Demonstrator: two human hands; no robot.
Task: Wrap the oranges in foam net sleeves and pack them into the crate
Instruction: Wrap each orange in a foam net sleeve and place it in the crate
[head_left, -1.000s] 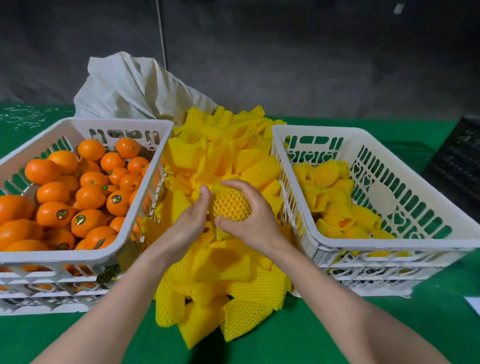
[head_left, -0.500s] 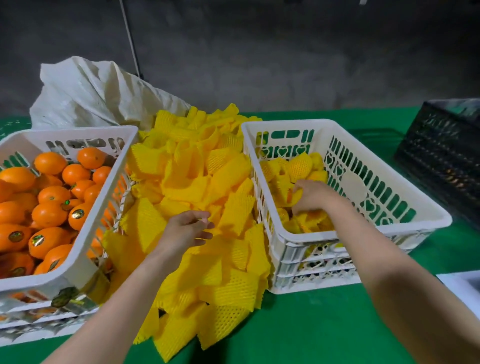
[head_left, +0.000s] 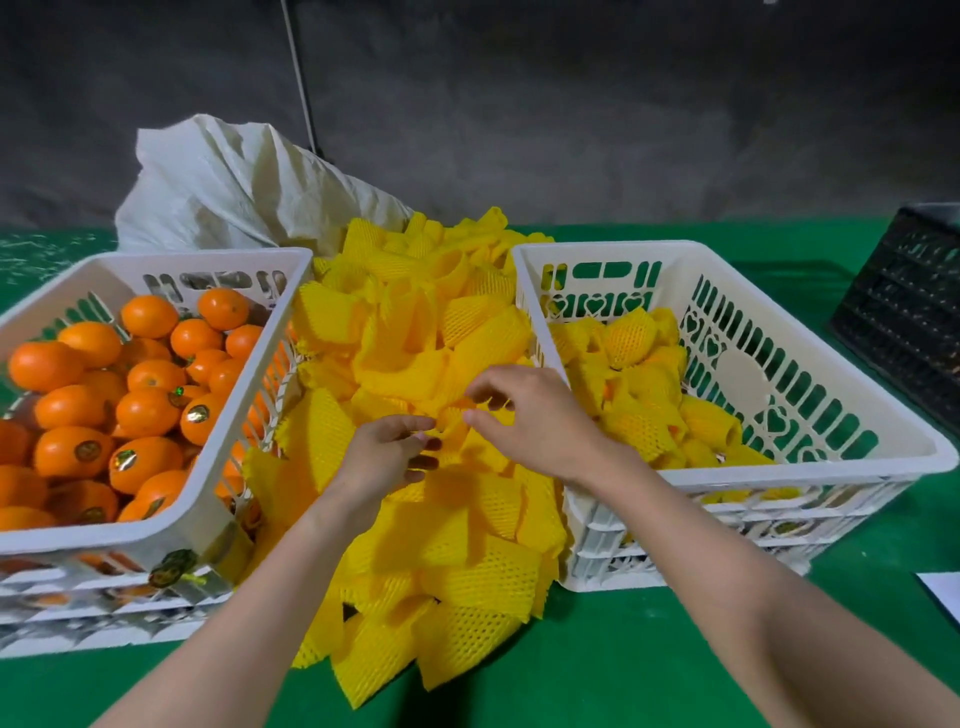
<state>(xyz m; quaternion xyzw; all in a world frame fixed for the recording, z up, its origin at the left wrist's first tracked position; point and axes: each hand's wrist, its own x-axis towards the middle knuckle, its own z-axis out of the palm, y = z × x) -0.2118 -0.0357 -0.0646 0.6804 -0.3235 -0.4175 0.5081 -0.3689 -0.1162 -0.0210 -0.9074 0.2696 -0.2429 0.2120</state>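
Note:
Loose yellow foam net sleeves (head_left: 467, 566) lie heaped on the green table between two white crates. The left crate (head_left: 156, 535) is full of bare oranges (head_left: 148, 413). Several wrapped oranges (head_left: 628, 338) lie in the right crate (head_left: 779, 473). Both hands meet over the middle of the heap. My left hand (head_left: 387, 460) pinches one foam sleeve (head_left: 454, 421) from the left with curled fingers. From the right, the thumb and fingers of my right hand (head_left: 535, 415) grip that same sleeve. Neither hand holds an orange.
A crumpled white sack (head_left: 234, 192) sits behind the heap and the left crate. At the far right edge stands a black crate (head_left: 904, 312), with a white sheet (head_left: 943, 592) on the table in front of it. Bare green table (head_left: 623, 675) lies before the crates.
My right hand carried the wrapped orange into the right crate, left it there and came back to the heap. My left hand stayed on the sleeves; both now grip one sleeve.

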